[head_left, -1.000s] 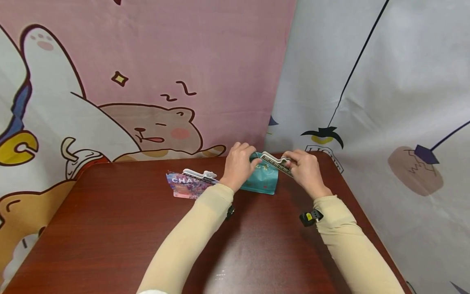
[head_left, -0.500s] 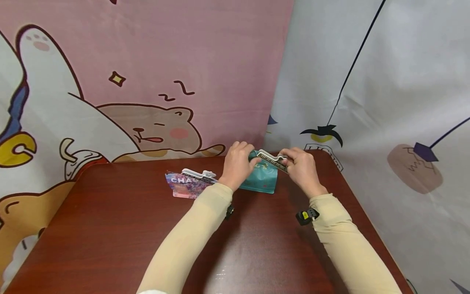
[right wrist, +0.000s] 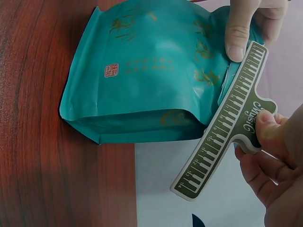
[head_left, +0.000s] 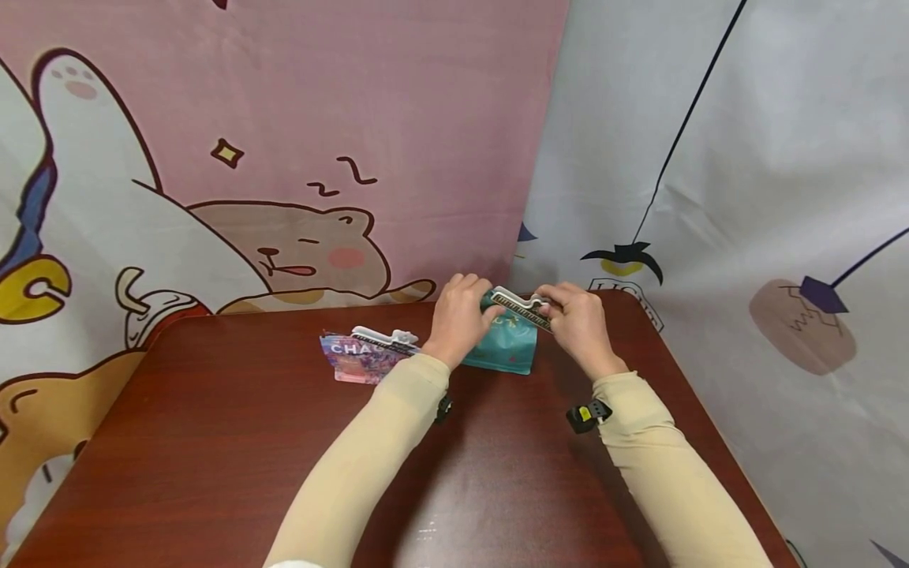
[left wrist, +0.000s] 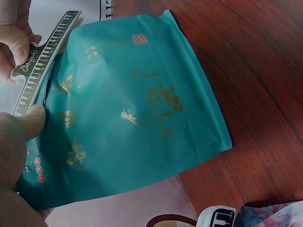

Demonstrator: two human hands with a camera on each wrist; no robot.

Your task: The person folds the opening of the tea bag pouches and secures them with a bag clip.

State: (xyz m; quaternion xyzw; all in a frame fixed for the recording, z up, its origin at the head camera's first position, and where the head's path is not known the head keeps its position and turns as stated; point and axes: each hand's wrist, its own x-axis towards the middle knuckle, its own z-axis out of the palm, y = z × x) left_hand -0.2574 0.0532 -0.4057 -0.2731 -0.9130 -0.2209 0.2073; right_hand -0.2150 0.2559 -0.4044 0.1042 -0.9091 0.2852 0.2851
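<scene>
A teal pouch [head_left: 506, 347] with gold print stands near the back of the table, its top edge pinched by my left hand [head_left: 460, 319]. In the right wrist view, my right hand [right wrist: 277, 161] pinches the handle of a long clip [right wrist: 222, 118] marked "Music" and printed with piano keys. The clip lies along the top of the teal pouch [right wrist: 147, 71], one end close to the left thumb [right wrist: 236, 42]. Its other end sticks out past the pouch's side. Whether the pouch's edge sits fully between the clip's bars, I cannot tell.
Left of my left hand lies a pink and purple pouch [head_left: 362, 359] with a similar white clip [head_left: 387, 338] on its top. The reddish-brown table [head_left: 234, 442] meets a cartoon-printed cloth [head_left: 454, 158] at the back.
My right hand has shifted slightly left with the clip, so the clip's near end is closer to my left hand. The left hand and the pink pouch stay about where they were.
</scene>
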